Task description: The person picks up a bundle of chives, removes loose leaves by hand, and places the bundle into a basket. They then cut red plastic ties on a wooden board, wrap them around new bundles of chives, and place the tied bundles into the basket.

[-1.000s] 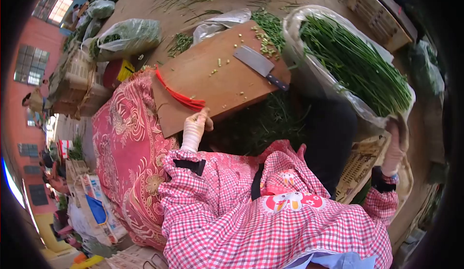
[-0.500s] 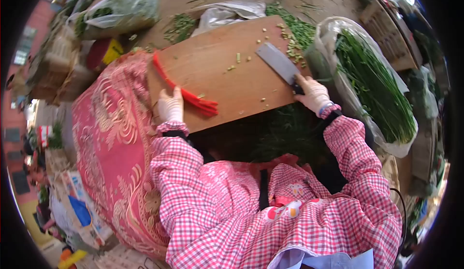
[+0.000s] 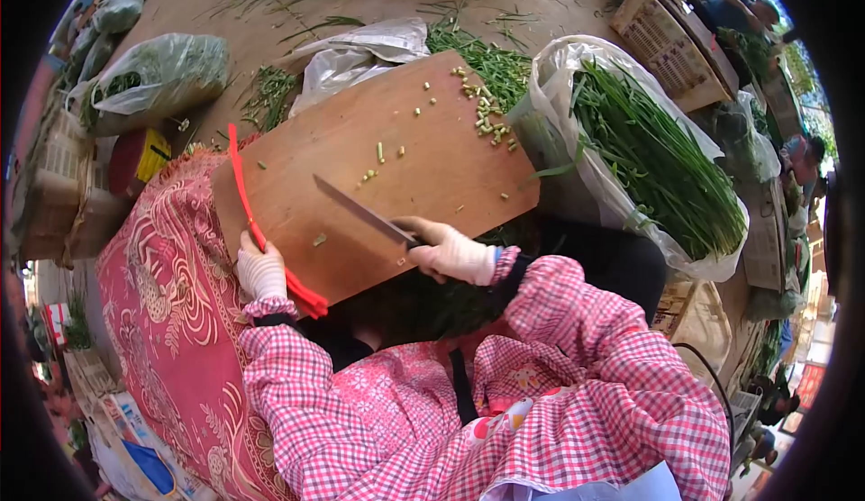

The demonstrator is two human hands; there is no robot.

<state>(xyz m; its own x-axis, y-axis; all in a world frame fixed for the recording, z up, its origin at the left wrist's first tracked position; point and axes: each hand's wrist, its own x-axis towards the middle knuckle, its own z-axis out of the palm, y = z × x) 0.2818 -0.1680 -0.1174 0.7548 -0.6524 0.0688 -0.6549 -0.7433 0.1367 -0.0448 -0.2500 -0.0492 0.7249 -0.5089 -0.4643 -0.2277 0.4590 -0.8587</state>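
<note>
My left hand (image 3: 262,272) is closed at the near left edge of the wooden board (image 3: 351,159), on a bundle of red strips (image 3: 242,181) that runs along that edge. The strips' thicker end shows below my fingers at the near corner. In my right hand (image 3: 449,250) is a cleaver (image 3: 360,213) by its dark handle, its blade turned nearly edge-on over the near part of the board. Short pale-green cut stalk pieces (image 3: 487,113) lie mostly at the board's far right, with a few in the middle. Both hands wear pale coverings.
Right of the board stands a clear plastic bag (image 3: 563,68) of long green stalks (image 3: 649,159). Loose greens (image 3: 487,64) and a whitish plastic sheet (image 3: 356,59) lie beyond it. A patterned red cloth (image 3: 180,321) spreads at left. A filled bag (image 3: 162,77) and crates (image 3: 671,46) stand farther off.
My right hand has brought the cleaver from the board's right side toward me and left, turning the blade edge-on. The red strips have shifted to the board's left edge, in my left hand.
</note>
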